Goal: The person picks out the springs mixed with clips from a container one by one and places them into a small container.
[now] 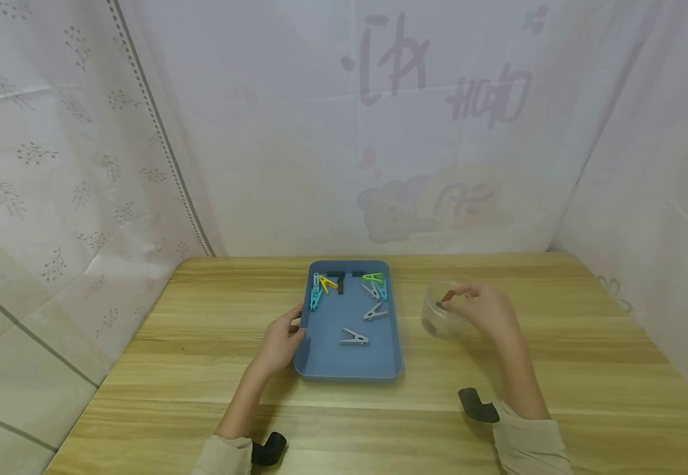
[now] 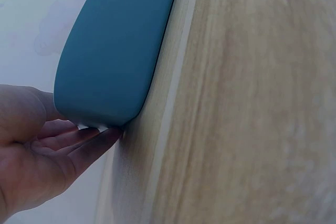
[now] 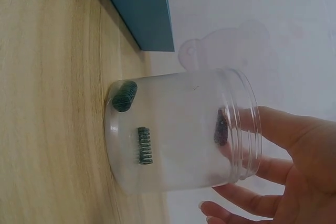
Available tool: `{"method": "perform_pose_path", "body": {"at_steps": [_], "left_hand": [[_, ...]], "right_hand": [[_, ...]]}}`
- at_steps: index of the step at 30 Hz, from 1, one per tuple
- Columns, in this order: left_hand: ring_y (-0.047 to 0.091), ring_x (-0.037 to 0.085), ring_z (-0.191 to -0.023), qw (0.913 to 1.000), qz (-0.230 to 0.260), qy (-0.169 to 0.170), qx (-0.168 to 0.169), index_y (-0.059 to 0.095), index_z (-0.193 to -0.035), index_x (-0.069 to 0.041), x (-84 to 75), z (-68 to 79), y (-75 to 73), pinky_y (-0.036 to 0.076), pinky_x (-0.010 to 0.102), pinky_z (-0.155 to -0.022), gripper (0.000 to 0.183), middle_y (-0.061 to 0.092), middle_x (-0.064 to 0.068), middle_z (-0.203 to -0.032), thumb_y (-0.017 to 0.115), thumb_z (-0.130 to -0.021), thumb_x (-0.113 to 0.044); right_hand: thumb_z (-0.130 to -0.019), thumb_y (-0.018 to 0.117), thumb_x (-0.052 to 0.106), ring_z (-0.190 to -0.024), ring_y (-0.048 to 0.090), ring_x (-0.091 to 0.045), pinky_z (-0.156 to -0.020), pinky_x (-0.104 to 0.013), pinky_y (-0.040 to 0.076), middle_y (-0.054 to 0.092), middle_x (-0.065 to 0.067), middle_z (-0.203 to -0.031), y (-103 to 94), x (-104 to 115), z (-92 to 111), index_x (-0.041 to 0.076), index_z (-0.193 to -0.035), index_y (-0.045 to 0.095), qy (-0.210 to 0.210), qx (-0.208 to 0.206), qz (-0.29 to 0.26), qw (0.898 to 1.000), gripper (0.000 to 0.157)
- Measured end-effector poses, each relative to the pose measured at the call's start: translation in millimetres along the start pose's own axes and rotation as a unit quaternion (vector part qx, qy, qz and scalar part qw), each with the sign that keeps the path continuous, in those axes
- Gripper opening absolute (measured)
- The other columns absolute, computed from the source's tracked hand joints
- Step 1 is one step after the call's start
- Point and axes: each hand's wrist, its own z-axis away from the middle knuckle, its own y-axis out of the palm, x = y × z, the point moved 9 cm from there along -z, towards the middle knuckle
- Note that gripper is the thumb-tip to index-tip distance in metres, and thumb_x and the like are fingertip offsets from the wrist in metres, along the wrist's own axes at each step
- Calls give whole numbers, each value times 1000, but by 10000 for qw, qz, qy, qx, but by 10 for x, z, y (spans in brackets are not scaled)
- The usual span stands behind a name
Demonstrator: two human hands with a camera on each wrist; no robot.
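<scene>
guide the small reddish-brown piece (image 1: pixel 448 295) straight through the mouth of the clear jar (image 3: pixel 181 140), off its rim, since a bump could tip it on the counter (image 1: pixel 201 330). your right hand (image 1: pixel 488 310) pinches that piece, other fingers outside the jar; your left hand (image 1: pixel 280 341) is loosely open, fingers fairly straight against the left wall of the blue tray (image 1: pixel 349 364), left of the jar.
</scene>
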Motion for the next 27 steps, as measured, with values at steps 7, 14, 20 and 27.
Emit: {"method": "perform_pose_path", "body": {"at_steps": [7,14,20,27], "left_hand": [[64,54,-122,9999,-38,145,-31,40,-154,15,-65,21,-15,62,53,-94,53,52,37,-149,53,-103,6],[63,54,-125,10000,48,74,-4,40,-154,15,-49,20,-9,61,55,-96,53,51,36,-150,54,-104,7],[63,52,-126,9999,98,-28,-3,40,-155,13,-30,10,-6,61,54,-97,54,50,35,-152,55,-104,7],[63,53,-126,10000,97,10,2,40,-155,14,-36,16,-1,61,54,-97,53,51,35,-151,54,-104,7]], "right_hand": [[-99,70,41,-128,54,-58,-97,-68,53,58,-37,-141,-64,-17,13,-3,-137,66,50,-62,153,9999,58],[-99,70,42,-127,55,-59,-97,-70,52,60,-37,-139,-124,0,25,-3,-135,66,-41,-175,164,9997,57],[-100,71,41,-127,55,-58,-98,-71,51,58,-38,-140,-160,7,33,-4,-136,65,-44,-213,208,9995,59],[-100,72,39,-122,59,-58,-93,-69,54,59,-39,-139,-198,48,55,-5,-136,65,-106,-301,217,9993,57]]}}
